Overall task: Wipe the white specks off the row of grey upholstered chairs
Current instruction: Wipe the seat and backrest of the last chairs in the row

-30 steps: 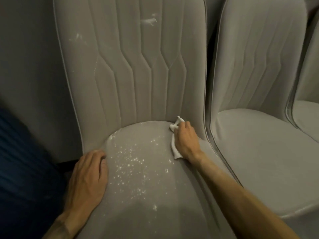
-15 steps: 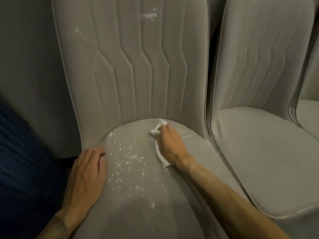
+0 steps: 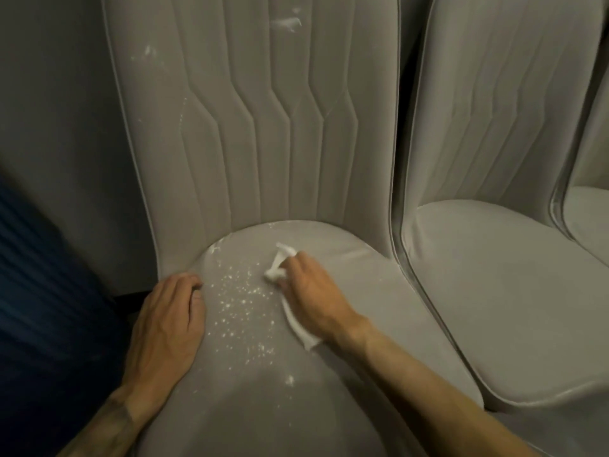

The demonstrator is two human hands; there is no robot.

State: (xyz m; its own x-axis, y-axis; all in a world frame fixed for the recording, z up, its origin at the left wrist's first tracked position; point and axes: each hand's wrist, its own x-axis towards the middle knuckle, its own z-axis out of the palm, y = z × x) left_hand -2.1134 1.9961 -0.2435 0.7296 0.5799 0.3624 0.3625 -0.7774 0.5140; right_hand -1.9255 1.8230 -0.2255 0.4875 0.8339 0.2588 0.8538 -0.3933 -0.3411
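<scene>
In the head view, the nearest grey chair (image 3: 369,291) fills the middle. White specks (image 3: 242,303) lie scattered over the left half of its seat, with a few smears higher up on the quilted backrest (image 3: 263,127). The left hand (image 3: 168,321) rests flat on the seat's left edge, fingers straight and close together, just left of the specks. The right hand (image 3: 313,291) lies just right of them, its fingers curled round a white cloth (image 3: 278,265) pressed against the seat; the cloth's end trails under the palm. A second chair (image 3: 494,285) stands beside it on the right, and a third chair (image 3: 590,219) shows at the frame's edge.
</scene>
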